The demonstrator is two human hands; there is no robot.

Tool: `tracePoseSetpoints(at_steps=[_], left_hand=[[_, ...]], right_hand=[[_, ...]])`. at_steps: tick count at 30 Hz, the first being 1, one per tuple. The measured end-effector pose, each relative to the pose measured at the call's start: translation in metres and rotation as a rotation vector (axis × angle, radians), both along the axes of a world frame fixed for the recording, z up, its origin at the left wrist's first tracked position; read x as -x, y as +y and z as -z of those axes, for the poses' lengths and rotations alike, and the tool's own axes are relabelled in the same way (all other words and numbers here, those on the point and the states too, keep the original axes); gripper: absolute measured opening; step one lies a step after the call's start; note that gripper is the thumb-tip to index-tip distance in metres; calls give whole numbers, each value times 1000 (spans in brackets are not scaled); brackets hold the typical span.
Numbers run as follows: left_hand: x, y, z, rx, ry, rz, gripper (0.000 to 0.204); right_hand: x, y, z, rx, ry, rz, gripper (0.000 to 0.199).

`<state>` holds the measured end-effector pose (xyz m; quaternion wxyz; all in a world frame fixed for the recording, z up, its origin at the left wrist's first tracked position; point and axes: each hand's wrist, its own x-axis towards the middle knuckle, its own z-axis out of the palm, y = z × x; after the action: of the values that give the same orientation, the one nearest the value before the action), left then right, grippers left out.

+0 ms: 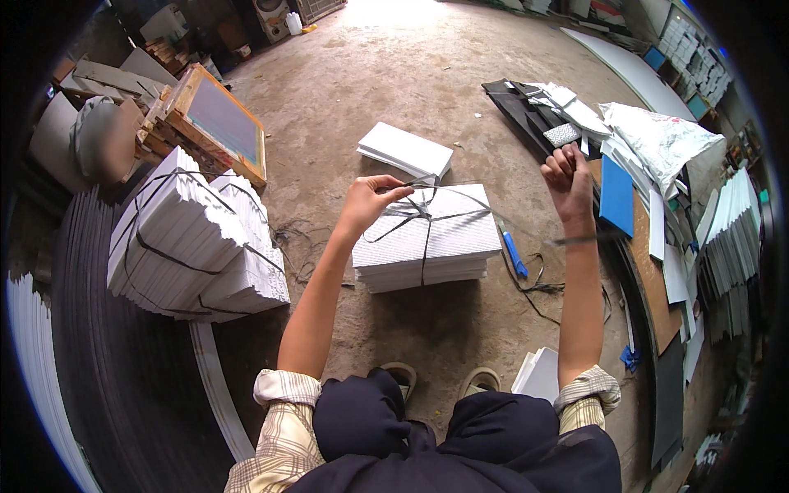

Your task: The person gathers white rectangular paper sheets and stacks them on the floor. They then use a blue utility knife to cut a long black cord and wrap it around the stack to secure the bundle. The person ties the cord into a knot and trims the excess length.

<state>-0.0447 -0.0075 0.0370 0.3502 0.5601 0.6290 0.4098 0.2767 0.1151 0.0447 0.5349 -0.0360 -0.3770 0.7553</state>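
Note:
A stack of white sheets [423, 275] lies on the floor in front of my feet, bound crosswise with thin black strapping [425, 251] that meets in a loose loop or knot on top. My left hand [370, 204] is closed, thumb and fingers pinching the strapping just above the stack's upper left. Raised to the right of the stack, my right hand [567, 177] is curled into a closed grip; whatever lies in its fingers is too small to make out. A blurred dark strand crosses near my right wrist. Beside the stack's right side rests a blue knife-like tool [514, 251].
Strapped white bundles [177, 234] stand at left, near a wood-framed screen [226, 119]. Beyond the stack are loose white sheets [404, 149]. Offcuts, a blue strip [616, 195] and a white sack [657, 135] crowd the right. Loose black strapping [546, 287] curls on the floor.

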Motion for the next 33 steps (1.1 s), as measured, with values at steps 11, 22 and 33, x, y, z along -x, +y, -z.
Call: tracePoseSetpoints(at_steps=[11, 22, 33], left_hand=[[-16, 6, 0, -24, -46, 66, 26], [0, -3, -19, -146, 312, -59, 34], [85, -26, 68, -246, 8, -582, 40]], right_hand=[[19, -30, 51, -380, -1236, 417, 37], [91, -45, 20, -484, -1164, 187, 21], [20, -9, 108, 384, -747, 141, 21]])
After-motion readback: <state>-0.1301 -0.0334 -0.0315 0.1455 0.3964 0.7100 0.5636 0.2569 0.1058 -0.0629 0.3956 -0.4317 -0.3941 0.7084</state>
